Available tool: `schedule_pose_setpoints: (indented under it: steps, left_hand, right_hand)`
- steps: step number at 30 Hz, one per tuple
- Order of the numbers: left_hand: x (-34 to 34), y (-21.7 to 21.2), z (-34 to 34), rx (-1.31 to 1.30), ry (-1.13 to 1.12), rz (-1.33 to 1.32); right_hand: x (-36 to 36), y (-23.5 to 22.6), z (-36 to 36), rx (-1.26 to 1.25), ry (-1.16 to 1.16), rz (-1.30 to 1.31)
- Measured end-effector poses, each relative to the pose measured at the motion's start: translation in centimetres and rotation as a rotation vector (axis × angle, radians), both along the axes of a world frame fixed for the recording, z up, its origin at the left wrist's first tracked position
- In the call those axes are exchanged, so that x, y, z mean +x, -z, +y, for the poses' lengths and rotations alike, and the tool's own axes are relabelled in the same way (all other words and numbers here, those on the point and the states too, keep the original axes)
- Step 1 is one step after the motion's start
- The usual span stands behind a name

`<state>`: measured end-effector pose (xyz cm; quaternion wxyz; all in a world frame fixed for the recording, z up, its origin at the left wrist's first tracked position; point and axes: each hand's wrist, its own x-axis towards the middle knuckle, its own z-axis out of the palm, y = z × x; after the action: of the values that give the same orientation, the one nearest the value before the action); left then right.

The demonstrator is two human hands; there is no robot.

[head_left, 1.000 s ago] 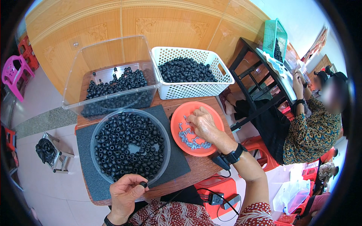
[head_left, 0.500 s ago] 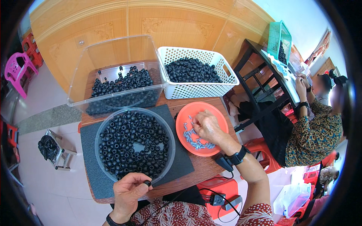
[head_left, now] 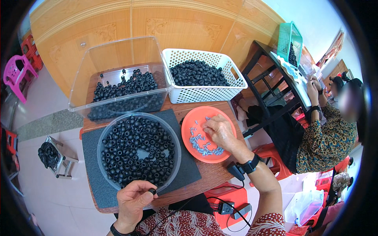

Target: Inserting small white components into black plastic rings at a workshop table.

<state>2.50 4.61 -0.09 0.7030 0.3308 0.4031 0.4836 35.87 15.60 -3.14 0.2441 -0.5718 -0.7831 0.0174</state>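
Observation:
Between thumb and forefinger, my left hand [head_left: 132, 200] pinches a small black hollow cap [head_left: 152, 191], just in front of a clear round tub [head_left: 180, 143]. Many black caps [head_left: 130, 135] of the same kind fill that tub. My right hand [head_left: 220, 131] is over an orange plate [head_left: 192, 119], its fingertips pressed together near the plate's middle. What they hold, if anything, is too small to make out. Small silvery metal pieces [head_left: 204, 150] lie scattered on the plate, mostly on its near and left parts.
A clear rectangular bin [head_left: 88, 69] and a white perforated basket [head_left: 204, 94], both holding black caps, stand along the far side. The tub rests on a dark mat [head_left: 94, 169]. On the right, another person [head_left: 327, 145] sits at a dark table [head_left: 271, 78] with a green basket [head_left: 290, 39].
My right hand has shifted slightly right on the plate, uncovering more metal pieces at its left. My left hand still holds the black cap in the same place.

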Motion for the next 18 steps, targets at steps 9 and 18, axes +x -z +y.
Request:
schedule_pose_setpoints:
  steps: [9, 18]
  left_hand:
    - [-0.2, 0.0, -0.1, -0.001, -0.016, -0.007]
    - [-0.7, 0.2, 0.0, -0.005, 0.077, -0.034]
  right_hand:
    - [-1.3, 1.1, 1.9, -0.049, -0.097, -0.02]
    - [-2.1, 0.3, 1.6, -0.112, -0.071, 0.084]
